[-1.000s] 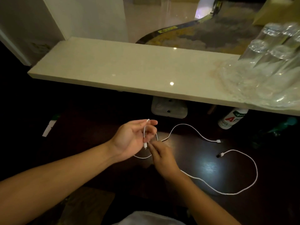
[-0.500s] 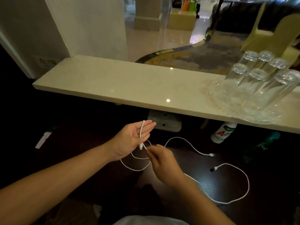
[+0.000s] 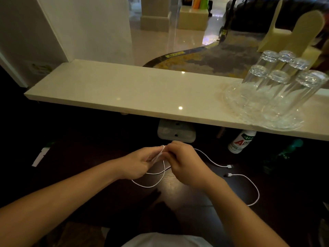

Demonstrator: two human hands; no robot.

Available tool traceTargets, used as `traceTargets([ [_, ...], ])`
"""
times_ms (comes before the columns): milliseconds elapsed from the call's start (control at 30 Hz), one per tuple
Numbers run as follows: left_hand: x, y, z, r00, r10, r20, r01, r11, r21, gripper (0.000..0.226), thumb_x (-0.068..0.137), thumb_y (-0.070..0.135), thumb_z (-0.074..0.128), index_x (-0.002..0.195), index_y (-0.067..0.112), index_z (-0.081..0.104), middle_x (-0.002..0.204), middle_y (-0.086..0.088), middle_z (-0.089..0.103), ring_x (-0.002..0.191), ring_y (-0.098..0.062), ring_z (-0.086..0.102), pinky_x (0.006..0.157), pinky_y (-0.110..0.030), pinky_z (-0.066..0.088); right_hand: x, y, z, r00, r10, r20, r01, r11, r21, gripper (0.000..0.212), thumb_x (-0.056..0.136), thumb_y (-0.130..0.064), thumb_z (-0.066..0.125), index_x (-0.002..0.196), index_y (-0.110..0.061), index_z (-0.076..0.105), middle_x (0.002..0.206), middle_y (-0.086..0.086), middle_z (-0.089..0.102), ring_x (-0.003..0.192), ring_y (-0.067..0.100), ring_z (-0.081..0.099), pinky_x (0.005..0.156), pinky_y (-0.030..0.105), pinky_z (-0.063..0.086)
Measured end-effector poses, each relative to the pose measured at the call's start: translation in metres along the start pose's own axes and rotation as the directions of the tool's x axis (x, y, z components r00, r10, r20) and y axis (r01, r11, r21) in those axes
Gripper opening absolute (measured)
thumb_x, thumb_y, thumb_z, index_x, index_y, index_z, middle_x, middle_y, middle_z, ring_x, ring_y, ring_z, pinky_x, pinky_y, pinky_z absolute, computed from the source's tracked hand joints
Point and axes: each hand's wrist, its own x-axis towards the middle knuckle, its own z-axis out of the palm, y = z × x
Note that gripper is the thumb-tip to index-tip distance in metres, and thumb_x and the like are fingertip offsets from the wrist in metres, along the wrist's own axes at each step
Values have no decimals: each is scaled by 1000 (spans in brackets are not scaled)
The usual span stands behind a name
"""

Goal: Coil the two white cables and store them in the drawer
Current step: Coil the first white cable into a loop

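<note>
Both hands, left (image 3: 140, 163) and right (image 3: 185, 163), pinch one cable (image 3: 161, 152) together above the desk (image 3: 178, 182), folding its first loop so the coil holds. Its slack trails below; the other cable (image 3: 252, 184) lies loose nearby, right.

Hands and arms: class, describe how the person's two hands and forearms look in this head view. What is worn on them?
Both the left hand and the right hand are bare: no gloves, rings, watch or bands that show. The forearms are uncovered, with no sleeves reaching into view. A strip of light clothing shows at the bottom edge.
</note>
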Motion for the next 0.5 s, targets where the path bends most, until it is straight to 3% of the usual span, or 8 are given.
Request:
traceTargets([
  [67,-2,0,2,1000,-7,18,8,1000,-29,48,97,-15,38,140,5,42,142,-3,50,131,1,47,109,-15,34,8,2,-10,1000,5,-29,-5,1000,-22,14,92,-11,56,88,-5,69,83,4,60,77,17,56,70,26,43],
  [167,-9,-3,5,996,-54,71,60,993,-98,61,94,-20,34,146,10,30,146,5,44,125,13,47,101,-9,38,16,8,-22,997,35,-73,-32,999,44,14,91,-11,60,84,-5,69,78,2,60,69,10,52,66,21,41],
  [333,-21,-2,14,995,-4,99,39,936,-350,60,92,-19,41,145,7,36,144,-4,53,135,-10,47,109,-25,40,21,30,-22,980,199,-32,-179,934,309,16,93,-17,61,80,-13,68,63,-10,56,56,-1,49,60,14,39],
  [433,-27,3,19,988,63,138,25,830,-557,56,91,-21,39,142,2,40,144,-14,52,137,-22,46,111,-32,38,15,41,-7,957,287,31,-255,793,553,17,93,-15,61,77,-14,68,59,-11,55,56,0,47,58,16,41],
  [500,-29,9,22,983,112,148,14,749,-662,56,89,-20,36,142,-2,39,145,-20,49,139,-28,43,113,-35,37,8,46,7,948,308,86,-276,652,706,18,93,-12,60,77,-13,68,64,-3,58,60,6,51,59,19,43],
])
